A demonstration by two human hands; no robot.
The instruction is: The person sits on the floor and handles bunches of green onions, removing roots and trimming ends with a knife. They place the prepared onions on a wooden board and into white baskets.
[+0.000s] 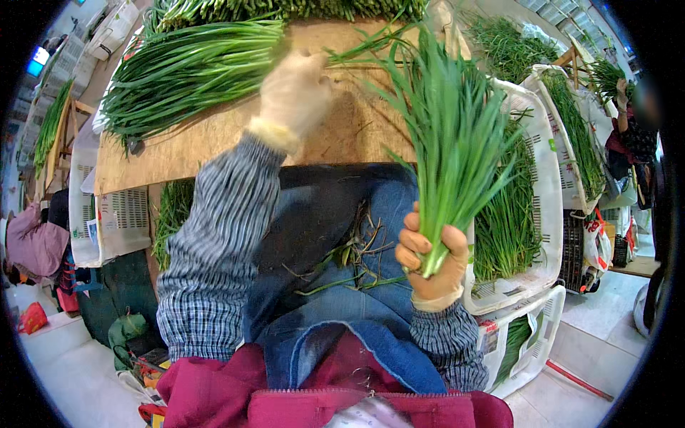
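Observation:
My right hand [436, 257], in a thin pale glove, grips a bunch of green garlic chives [449, 160] by its pale stem ends, leaves fanning upward. My left hand [297, 93], gloved and blurred, is over the wooden board [342, 128]; whether its fingers hold anything is unclear. Just left of it, a large pile of chives [198, 75] lies on the board, stems toward the hand. A few loose chive stalks [369, 48] lie on the board between my hands. Trimmed bits and dry stalks [364, 251] rest on my lap.
More chives [299, 8] line the board's far edge. White plastic crates [548, 160] of chives stand at the right, another crate [126, 219] at the left under the board. A person [634, 128] holds chives at the far right. A red stick [580, 381] lies on the floor.

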